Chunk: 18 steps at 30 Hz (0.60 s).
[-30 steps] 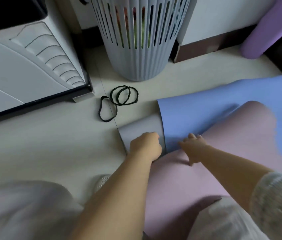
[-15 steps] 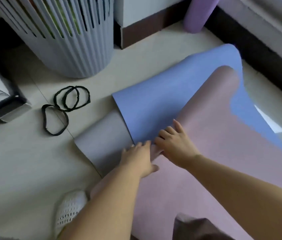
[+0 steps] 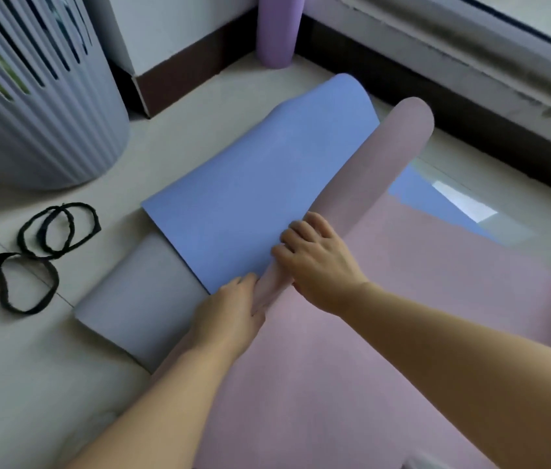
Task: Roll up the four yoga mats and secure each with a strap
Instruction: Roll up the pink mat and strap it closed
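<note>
Left hand (image 3: 230, 308) and right hand (image 3: 318, 262), fingers curled, grip the pink mat's (image 3: 385, 333) starting roll; best rolled tight with edges kept aligned.

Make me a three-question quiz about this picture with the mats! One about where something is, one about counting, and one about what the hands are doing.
1. Where is the rolled purple mat?
A. standing by the wall at the top
B. inside the basket
C. under the grey mat

2. How many black strap loops lie on the floor?
A. one
B. three
C. six

3. What are the hands doing?
A. resting flat on the floor
B. holding a strap
C. gripping the pink mat's curled edge

Answers:
1. A: it stands upright against the dark skirting, right of the slatted laundry basket.
2. B: two overlapping loops and one beside them, left of the grey mat.
3. C: the left hand and right hand clasp the pink edge where it curls over the blue mat.
</note>
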Motion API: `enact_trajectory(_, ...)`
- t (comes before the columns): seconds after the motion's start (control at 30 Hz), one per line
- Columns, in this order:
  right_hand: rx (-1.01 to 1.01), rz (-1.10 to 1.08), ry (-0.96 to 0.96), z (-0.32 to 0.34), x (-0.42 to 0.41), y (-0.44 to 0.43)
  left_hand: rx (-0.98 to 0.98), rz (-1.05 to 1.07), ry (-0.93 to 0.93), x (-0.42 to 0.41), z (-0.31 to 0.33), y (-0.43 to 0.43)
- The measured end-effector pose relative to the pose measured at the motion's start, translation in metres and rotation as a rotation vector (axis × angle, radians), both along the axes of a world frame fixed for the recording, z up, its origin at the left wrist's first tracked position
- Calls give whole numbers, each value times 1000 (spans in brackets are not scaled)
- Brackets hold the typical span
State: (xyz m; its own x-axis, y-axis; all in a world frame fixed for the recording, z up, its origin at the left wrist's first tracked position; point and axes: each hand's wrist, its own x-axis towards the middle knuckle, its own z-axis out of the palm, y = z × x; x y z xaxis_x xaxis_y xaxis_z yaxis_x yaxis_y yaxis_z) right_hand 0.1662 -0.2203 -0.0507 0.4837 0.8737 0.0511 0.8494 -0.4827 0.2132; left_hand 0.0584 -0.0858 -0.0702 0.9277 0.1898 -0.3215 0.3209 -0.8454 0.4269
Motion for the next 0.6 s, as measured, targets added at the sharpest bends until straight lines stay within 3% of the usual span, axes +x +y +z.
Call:
enact_trajectory(0.2,-162,-148,43,45,-31,-33,75,-133,-127,-20,28,-18)
enact_trajectory(0.27,-128,-199,57,75,-56,-51,119,-200,-214,-30,55,-28)
enact_trajectory(0.47,-139,-405,99,234,-128,-100,368,-329,-407,-71,203,-40)
enact_trajectory(0.6,83,-492,122,333,-177,-95,571,-307,-671,-105,318,-31)
